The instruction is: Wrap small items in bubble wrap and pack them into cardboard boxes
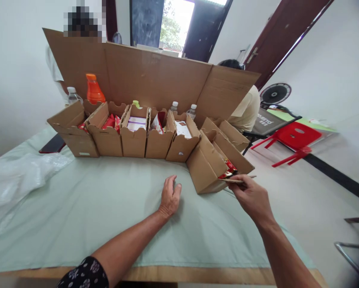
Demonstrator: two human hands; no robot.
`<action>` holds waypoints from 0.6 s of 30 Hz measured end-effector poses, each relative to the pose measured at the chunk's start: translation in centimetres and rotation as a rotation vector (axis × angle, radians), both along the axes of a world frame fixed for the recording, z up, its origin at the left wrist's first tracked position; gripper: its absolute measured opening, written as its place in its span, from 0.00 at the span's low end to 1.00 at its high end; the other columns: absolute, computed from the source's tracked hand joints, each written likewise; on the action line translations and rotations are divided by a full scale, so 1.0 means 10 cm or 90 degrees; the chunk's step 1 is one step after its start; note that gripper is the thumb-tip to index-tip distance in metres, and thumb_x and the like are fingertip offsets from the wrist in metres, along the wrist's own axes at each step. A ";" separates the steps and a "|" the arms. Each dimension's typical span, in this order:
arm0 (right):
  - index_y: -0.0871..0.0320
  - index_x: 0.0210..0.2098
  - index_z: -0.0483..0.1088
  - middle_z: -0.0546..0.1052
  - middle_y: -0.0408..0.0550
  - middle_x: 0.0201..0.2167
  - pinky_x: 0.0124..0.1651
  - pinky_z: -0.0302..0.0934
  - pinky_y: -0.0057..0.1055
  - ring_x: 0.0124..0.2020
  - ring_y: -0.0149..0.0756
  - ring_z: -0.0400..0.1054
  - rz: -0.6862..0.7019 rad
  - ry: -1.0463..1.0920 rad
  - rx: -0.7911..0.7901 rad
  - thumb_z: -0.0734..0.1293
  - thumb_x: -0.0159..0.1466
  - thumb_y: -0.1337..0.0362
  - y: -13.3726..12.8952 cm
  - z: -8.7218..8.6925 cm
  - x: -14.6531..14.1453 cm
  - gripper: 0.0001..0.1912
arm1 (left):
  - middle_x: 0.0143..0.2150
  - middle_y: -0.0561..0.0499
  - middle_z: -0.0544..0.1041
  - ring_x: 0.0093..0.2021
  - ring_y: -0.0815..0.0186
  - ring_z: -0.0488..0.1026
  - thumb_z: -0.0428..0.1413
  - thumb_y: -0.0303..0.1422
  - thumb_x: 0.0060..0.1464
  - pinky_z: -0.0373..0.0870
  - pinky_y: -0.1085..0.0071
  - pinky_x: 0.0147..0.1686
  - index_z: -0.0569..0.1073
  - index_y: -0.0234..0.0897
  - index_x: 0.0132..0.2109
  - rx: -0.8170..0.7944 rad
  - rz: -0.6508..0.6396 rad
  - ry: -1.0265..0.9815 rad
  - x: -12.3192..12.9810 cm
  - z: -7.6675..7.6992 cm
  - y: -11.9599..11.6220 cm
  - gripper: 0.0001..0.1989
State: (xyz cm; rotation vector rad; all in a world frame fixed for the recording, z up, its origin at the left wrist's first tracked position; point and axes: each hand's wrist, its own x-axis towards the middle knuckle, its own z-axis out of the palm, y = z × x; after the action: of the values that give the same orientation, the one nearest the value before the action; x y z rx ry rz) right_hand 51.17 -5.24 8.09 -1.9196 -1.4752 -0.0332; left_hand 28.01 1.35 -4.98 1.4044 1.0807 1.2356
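My right hand (251, 196) is closed on the near edge of the rightmost open cardboard box (205, 168), thumb and fingers pinching the cardboard. Red packets (229, 166) show inside that box. My left hand (170, 197) rests on the green tablecloth (113, 208) with its fingers and thumb apart, holding nothing. Beyond it stands a row of open cardboard boxes (134, 142). Among them, one holds red packets (110, 121), another white boxes with purple lines (136, 124), and another a white item (183, 129).
A tall cardboard panel (155, 76) stands behind the row, with an orange bottle (94, 90) and clear bottles before it. Bubble wrap (17, 176) and a dark flat object (52, 144) lie left. Two people are beyond the panel. A red stool (296, 136) stands right.
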 end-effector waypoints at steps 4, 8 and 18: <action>0.52 0.33 0.76 0.81 0.46 0.26 0.35 0.67 0.36 0.29 0.44 0.77 0.003 0.028 0.002 0.67 0.57 0.46 -0.22 0.01 -0.04 0.17 | 0.58 0.39 0.76 0.59 0.55 0.72 0.53 0.33 0.61 0.67 0.57 0.63 0.73 0.35 0.57 0.008 -0.014 0.004 -0.02 0.03 -0.02 0.18; 0.53 0.33 0.76 0.81 0.47 0.26 0.35 0.68 0.37 0.29 0.45 0.78 0.014 0.061 0.005 0.67 0.56 0.46 -0.28 0.01 -0.06 0.18 | 0.55 0.41 0.77 0.55 0.56 0.75 0.53 0.32 0.61 0.70 0.59 0.59 0.74 0.36 0.55 0.007 -0.020 0.008 -0.07 0.05 -0.02 0.17; 0.52 0.32 0.78 0.81 0.43 0.22 0.28 0.67 0.32 0.23 0.42 0.77 0.101 -0.016 0.006 0.68 0.57 0.46 -0.49 0.08 -0.28 0.17 | 0.55 0.38 0.76 0.55 0.56 0.74 0.52 0.34 0.63 0.70 0.60 0.59 0.72 0.33 0.57 -0.006 -0.020 0.020 -0.15 0.10 0.04 0.19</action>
State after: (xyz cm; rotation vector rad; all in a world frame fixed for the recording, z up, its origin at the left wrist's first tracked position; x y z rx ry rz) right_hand 48.35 -10.13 8.86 -1.7942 -1.6372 0.0085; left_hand 26.55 1.70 -3.96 1.4322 1.0814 1.1877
